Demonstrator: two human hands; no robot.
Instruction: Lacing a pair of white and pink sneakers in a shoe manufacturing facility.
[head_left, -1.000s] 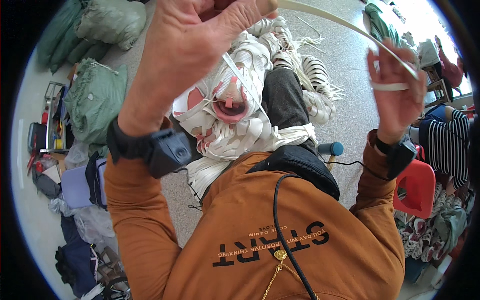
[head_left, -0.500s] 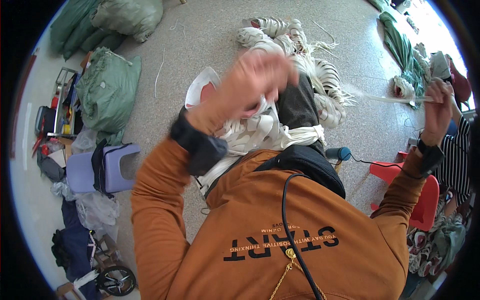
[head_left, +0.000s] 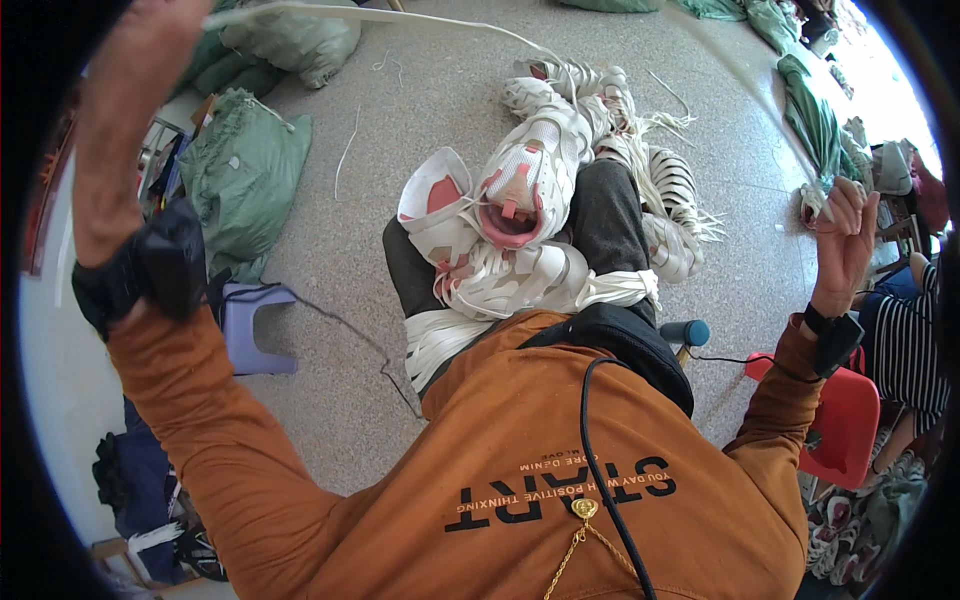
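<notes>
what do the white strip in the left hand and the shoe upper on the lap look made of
Strip: looks like thin, flat synthetic strap or lace, smooth and pale, bending freely from the left hand. Shoe upper: seemingly white mesh-like fabric with pink lining; exact fabric unclear.

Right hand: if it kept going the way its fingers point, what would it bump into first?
The right hand points up and away, toward the white lace bundle near its fingertips. That probably comes first, then the green sacks, though depth is hard to judge.

both arms raised and spread wide in orange sleeves with black wrist bands; left hand [head_left: 135, 90] high at upper left, closed; right hand [head_left: 845, 235] at right, fingers loosely curled
</notes>
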